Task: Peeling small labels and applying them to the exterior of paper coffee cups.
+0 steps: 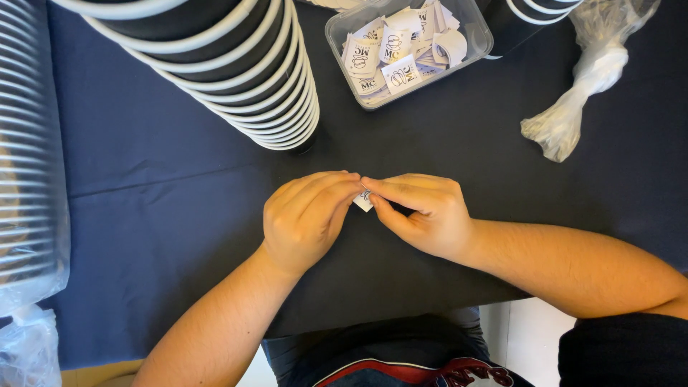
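My left hand [304, 215] and my right hand [423, 211] meet fingertip to fingertip over the dark blue tablecloth [158, 201]. Between them they pinch a small white printed sticker [364, 200], mostly hidden by the fingers. Beyond the hands, a clear plastic tub [479, 36] holds several more white printed stickers. A stack of black paper cups with white rims [236, 64] lies on its side just left of the tub.
Another sleeve of stacked cups in clear plastic [29, 165] runs along the left edge. A crumpled clear plastic bag [580, 79] lies at the top right beside a further cup stack [530, 14]. The table's near edge is at my torso.
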